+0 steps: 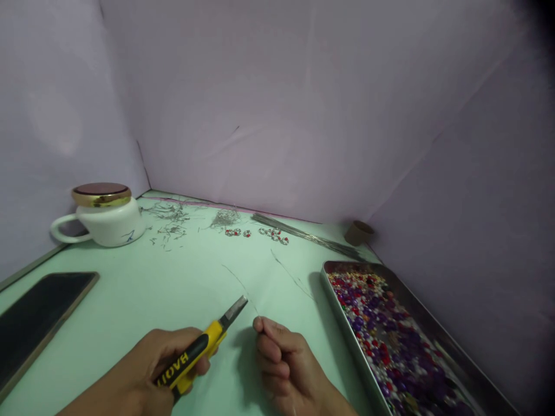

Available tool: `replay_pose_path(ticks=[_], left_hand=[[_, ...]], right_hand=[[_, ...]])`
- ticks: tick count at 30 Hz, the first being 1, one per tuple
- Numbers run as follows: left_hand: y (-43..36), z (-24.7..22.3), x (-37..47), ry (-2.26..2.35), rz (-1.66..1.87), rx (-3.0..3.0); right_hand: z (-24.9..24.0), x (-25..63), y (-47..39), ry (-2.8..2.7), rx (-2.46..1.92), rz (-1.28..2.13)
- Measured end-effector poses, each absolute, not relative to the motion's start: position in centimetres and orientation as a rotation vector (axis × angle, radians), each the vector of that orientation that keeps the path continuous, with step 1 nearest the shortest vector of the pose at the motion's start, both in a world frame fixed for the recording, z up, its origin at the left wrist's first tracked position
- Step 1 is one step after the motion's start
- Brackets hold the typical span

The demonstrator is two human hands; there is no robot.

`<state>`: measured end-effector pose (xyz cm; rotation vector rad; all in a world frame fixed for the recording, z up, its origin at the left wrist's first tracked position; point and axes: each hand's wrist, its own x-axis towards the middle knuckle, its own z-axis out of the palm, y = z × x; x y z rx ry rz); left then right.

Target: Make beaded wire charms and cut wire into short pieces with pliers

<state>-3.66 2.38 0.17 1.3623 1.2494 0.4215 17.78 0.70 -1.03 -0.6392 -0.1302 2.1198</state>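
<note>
My left hand (150, 361) is wrapped round a pair of yellow and black pliers (213, 335), whose metal jaws point up and to the right. Beside the jaws, my right hand (288, 364) pinches a thin wire (237, 279) between thumb and forefinger. From the fingertips this wire runs up and to the left, passing close to the jaw tip; I cannot tell whether they touch. Another length of wire (289, 273) lies on the table (173, 300) further to the right. Small rings with red beads (275, 233) sit beyond both hands.
At right stands a metal tray (347, 323) of mixed beads. A bundle of straight wires (303, 236) and a small brown cup (359, 232) lie behind it. Wire scraps (169, 214) spread near a lidded white mug (115, 222). A phone (39, 318) rests at left.
</note>
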Motion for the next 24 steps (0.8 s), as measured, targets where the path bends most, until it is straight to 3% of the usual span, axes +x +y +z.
replay_pose_path(ticks=[4,24], left_hand=[[2.6,0.1,-3.9,1.225,0.235,1.512],[2.4,1.0,-3.1,1.124,0.213,1.738]], right_hand=[[-1.2,17.7,0.7,-0.157,-0.637,2.125],[-1.7,18.0,0.7,-0.167,-0.381,2.301]])
